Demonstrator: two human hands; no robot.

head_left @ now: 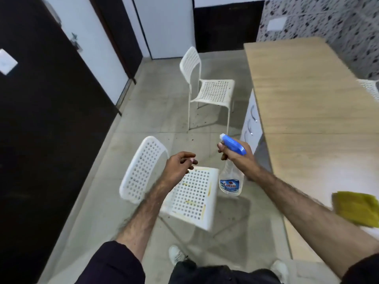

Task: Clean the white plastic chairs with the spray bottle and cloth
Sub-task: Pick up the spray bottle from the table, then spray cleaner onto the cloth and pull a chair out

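A white perforated plastic chair (194, 199) stands just in front of me, its seat marked with yellowish stains. My right hand (238, 158) grips a clear spray bottle (230, 181) with a blue trigger head, held above the seat's right edge, nozzle pointing away to the left. My left hand (178, 167) hovers over the seat near the backrest, fingers loosely curled and holding nothing. A second white chair (213, 91) stands farther off on the floor. A yellow cloth (356, 210) lies on the wooden table at the right.
The long wooden table (307, 95) runs along the right, with white drawers (251, 124) below its edge. Part of a third white chair (370, 87) shows behind the table. Dark doors and panels line the left wall. Grey tiled floor lies between the chairs.
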